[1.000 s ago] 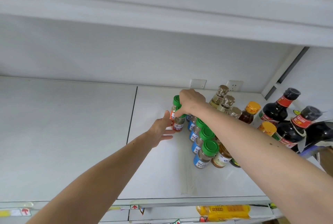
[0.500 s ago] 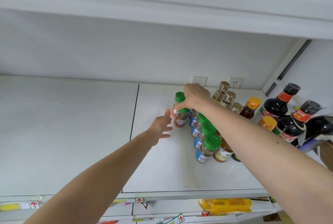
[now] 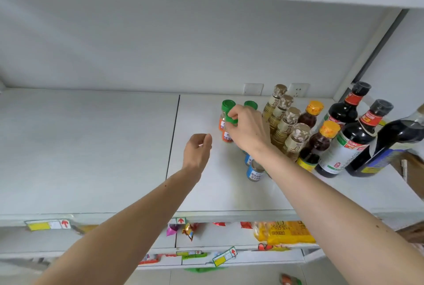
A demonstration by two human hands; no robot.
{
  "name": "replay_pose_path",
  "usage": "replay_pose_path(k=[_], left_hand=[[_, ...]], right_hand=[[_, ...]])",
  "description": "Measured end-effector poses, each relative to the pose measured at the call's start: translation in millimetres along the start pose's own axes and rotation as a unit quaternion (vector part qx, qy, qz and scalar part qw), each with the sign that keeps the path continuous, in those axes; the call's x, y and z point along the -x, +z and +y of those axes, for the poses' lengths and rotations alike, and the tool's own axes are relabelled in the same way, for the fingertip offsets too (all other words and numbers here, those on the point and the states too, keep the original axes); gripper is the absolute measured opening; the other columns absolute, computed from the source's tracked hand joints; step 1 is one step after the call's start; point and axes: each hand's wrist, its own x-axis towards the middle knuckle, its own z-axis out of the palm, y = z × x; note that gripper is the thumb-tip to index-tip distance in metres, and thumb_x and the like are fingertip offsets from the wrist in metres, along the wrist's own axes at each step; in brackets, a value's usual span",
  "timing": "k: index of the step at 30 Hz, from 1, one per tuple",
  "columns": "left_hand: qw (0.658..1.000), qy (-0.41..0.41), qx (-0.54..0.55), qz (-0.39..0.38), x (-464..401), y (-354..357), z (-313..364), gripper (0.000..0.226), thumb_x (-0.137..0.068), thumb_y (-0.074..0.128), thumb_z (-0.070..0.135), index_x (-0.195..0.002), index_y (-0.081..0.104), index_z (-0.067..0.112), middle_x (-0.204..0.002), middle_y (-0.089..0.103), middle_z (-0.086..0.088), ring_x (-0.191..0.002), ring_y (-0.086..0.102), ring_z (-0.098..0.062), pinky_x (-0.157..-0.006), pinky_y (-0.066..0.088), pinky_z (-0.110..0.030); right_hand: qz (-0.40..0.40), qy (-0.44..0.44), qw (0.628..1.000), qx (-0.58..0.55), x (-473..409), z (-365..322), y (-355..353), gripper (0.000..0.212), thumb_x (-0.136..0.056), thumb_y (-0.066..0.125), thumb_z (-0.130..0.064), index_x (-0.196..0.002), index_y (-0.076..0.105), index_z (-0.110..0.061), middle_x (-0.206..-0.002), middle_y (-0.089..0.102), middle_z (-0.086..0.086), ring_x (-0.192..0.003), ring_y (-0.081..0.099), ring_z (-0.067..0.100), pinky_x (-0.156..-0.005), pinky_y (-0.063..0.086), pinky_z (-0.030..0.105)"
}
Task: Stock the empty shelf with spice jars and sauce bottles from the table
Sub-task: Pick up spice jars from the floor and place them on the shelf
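We see the right hand (image 3: 246, 129) pinching the green cap of an orange-labelled spice jar (image 3: 227, 134) on the white shelf (image 3: 114, 147). Just behind this jar stands a second orange-labelled jar (image 3: 223, 112). To its right, the forearm hides most of the blue-labelled jars (image 3: 255, 171); further right stand gold-capped bottles (image 3: 286, 124), orange-capped bottles (image 3: 317, 140) and dark soy sauce bottles (image 3: 351, 137). Left of the jar, the left hand (image 3: 197, 150) hovers, fingers loosely curled, holding nothing.

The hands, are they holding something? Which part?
The right hand pinches a spice jar by its green cap. The left hand holds nothing.
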Motion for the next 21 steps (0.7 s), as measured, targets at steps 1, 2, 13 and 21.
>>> replay_pose_path(k=[1,2,13,21], left_hand=[[1.000,0.005,0.005,0.013,7,1,-2,0.011,-0.091,0.052,0.032,-0.091,0.059,0.024,-0.092,0.063,0.005,-0.101,0.064,-0.022,-0.091,0.053,-0.048],[1.000,0.006,0.012,0.027,14,3,-5,0.008,-0.090,0.052,0.032,-0.089,0.058,0.026,-0.093,0.063,0.005,-0.100,0.064,-0.021,-0.090,0.053,-0.048],[0.981,0.061,0.049,0.177,143,81,-46,0.023,-0.090,0.053,0.032,-0.111,0.057,0.022,-0.113,0.061,0.000,-0.099,0.064,-0.014,-0.088,0.054,-0.046],[0.981,0.061,-0.013,0.185,251,160,-117,0.016,-0.093,0.054,0.033,-0.108,0.056,0.026,-0.108,0.060,0.002,-0.096,0.060,-0.016,-0.084,0.054,-0.042]], right_hand=[[-0.004,-0.004,1.000,-0.015,9,4,2,0.021,-0.089,0.062,-0.027,-0.109,0.065,-0.021,-0.111,0.067,0.000,-0.099,0.064,0.022,-0.075,0.054,0.034],[-0.010,-0.009,0.999,-0.031,18,8,3,0.019,-0.088,0.062,-0.028,-0.106,0.065,-0.022,-0.108,0.067,-0.002,-0.097,0.065,0.021,-0.075,0.054,0.034],[-0.104,-0.067,0.984,-0.126,148,95,-15,0.029,-0.086,0.067,-0.035,-0.113,0.062,-0.024,-0.107,0.067,-0.008,-0.082,0.066,0.010,-0.079,0.053,0.033],[-0.143,-0.018,0.978,-0.152,241,200,-21,0.025,-0.088,0.065,-0.035,-0.108,0.063,-0.021,-0.096,0.069,-0.008,-0.083,0.064,0.009,-0.076,0.054,0.031]])
